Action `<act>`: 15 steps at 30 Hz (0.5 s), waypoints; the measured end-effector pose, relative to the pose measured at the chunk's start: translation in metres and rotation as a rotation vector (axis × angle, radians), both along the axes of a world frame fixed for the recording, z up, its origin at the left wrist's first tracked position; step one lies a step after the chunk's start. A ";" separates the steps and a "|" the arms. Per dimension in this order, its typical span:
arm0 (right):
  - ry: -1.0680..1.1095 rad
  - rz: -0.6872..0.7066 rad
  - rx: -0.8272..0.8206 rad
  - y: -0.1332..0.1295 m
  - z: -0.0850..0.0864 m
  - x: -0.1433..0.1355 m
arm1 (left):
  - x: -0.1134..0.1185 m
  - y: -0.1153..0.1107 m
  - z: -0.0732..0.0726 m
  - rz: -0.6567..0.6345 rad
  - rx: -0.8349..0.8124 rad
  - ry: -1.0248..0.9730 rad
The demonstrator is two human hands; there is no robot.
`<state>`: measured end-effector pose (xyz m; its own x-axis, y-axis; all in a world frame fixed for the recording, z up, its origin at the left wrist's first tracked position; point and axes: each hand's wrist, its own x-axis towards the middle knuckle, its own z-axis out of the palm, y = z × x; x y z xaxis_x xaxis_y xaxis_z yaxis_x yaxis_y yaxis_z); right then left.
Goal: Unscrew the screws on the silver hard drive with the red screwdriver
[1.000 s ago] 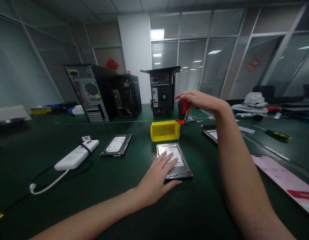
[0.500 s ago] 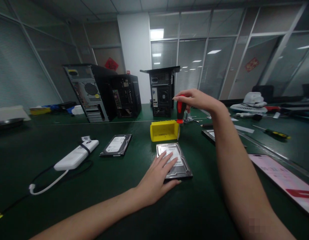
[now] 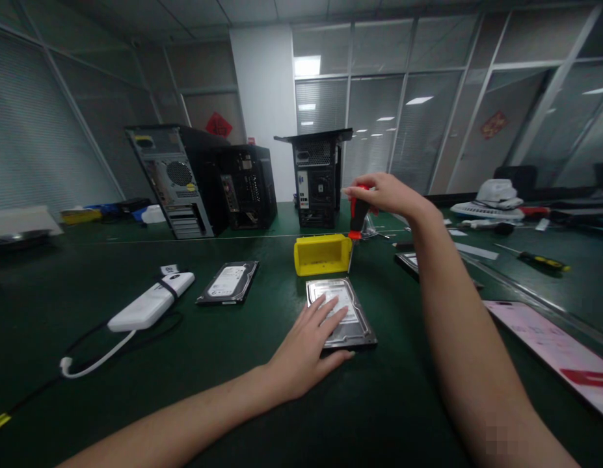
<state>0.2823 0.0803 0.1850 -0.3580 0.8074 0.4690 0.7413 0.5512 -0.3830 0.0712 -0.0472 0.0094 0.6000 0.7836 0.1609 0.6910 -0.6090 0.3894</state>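
A silver hard drive [image 3: 350, 335] with a white label lies on the green table in front of me. My left hand [image 3: 311, 344] rests flat on it, fingers spread over the label and thumb along the near edge. Above the drive's far right corner, my right hand [image 3: 386, 193] is closed around the handle of a red and black screwdriver [image 3: 358, 220]. The shaft points down, slightly tilted, with its tip at that corner; I cannot tell whether it sits in a screw. Just behind the drive stands a yellow plastic bin [image 3: 322, 242], its open side towards me.
Left of the drive lie another hard drive [image 3: 229, 283] and a white power strip [image 3: 147, 304] with a cable. A third drive [image 3: 407, 260] is partly behind my right forearm. Rightward are a phone [image 3: 545, 348] and another screwdriver [image 3: 540, 261]. Computer cases [image 3: 317, 175] stand behind.
The screwdriver's handle has leaned slightly to the right along with my right hand. My left hand and the drive under it stay in place.
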 end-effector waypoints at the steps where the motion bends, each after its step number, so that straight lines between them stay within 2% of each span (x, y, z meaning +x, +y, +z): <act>1: 0.009 -0.008 -0.003 0.001 -0.001 -0.001 | 0.000 0.000 0.000 0.001 -0.002 0.000; 7: 0.086 0.029 -0.102 0.000 0.000 -0.003 | -0.001 -0.001 0.001 0.002 -0.009 -0.008; 12: 0.127 0.123 -0.210 -0.002 0.003 0.004 | -0.002 -0.001 0.000 -0.005 -0.001 -0.028; 15: 0.146 0.170 -0.222 -0.001 0.003 0.007 | -0.002 -0.001 -0.001 -0.011 0.005 -0.033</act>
<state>0.2892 0.0797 0.1877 -0.4382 0.8303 0.3444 0.5741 0.5533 -0.6035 0.0693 -0.0479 0.0081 0.6031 0.7760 0.1849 0.6709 -0.6188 0.4086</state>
